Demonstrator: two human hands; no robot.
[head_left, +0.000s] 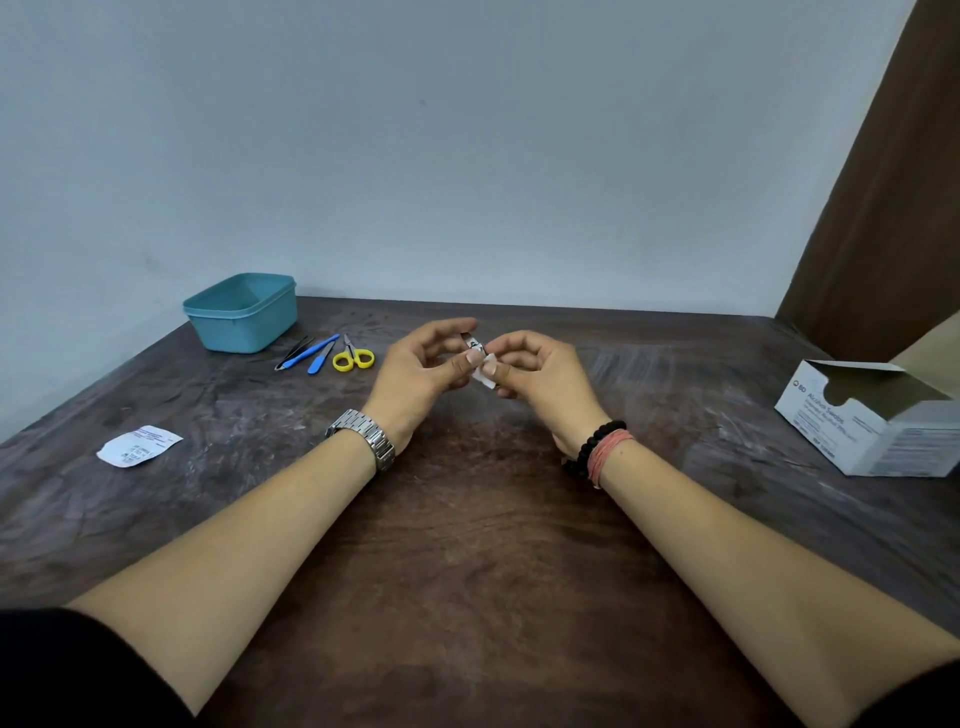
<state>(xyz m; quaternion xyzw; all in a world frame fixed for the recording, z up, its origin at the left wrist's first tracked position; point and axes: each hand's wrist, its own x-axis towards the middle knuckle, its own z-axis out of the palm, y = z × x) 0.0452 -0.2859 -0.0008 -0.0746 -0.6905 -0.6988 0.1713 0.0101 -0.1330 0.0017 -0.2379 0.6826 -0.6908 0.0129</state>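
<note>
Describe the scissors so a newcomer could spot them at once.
Find the teal tub at the table's far left corner. Right of it lie black tweezers, blue-handled tools, then the scissors. Only they have yellow loop handles.
</note>
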